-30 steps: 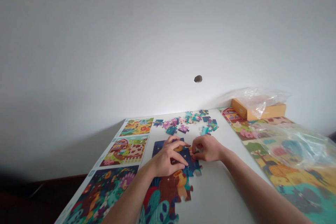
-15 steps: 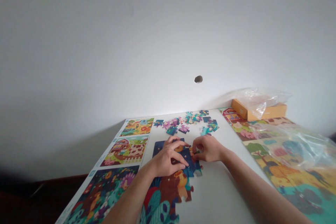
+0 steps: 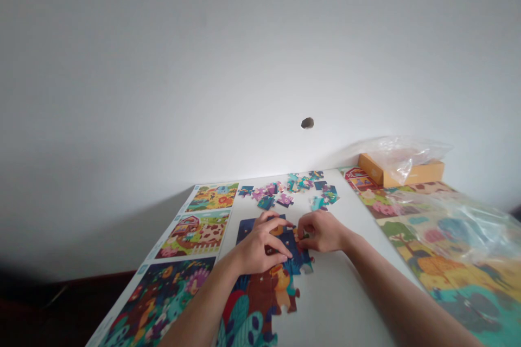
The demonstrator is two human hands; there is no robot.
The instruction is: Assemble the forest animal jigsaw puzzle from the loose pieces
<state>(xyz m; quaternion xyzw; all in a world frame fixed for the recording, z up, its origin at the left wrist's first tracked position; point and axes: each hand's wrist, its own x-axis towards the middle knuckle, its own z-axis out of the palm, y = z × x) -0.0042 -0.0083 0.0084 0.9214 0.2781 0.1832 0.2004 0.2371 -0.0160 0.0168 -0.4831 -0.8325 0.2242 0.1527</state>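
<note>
A partly joined jigsaw puzzle [image 3: 264, 293] in dark blue, brown and teal lies on the white table [image 3: 337, 303] in front of me. My left hand [image 3: 260, 244] rests on its upper part with the fingers spread and pressing down on the pieces. My right hand [image 3: 321, 230] is beside it, fingers curled in a pinch on a small puzzle piece [image 3: 299, 234] at the puzzle's upper right edge. The two hands almost touch. Loose puzzle pieces [image 3: 291, 190] lie scattered just beyond them.
Three picture cards [image 3: 195, 233] lie in a row along the table's left edge. Finished puzzles [image 3: 439, 260] cover the right side, partly under a clear plastic bag [image 3: 468, 222]. An orange box [image 3: 407, 171] with another bag stands at the back right against the white wall.
</note>
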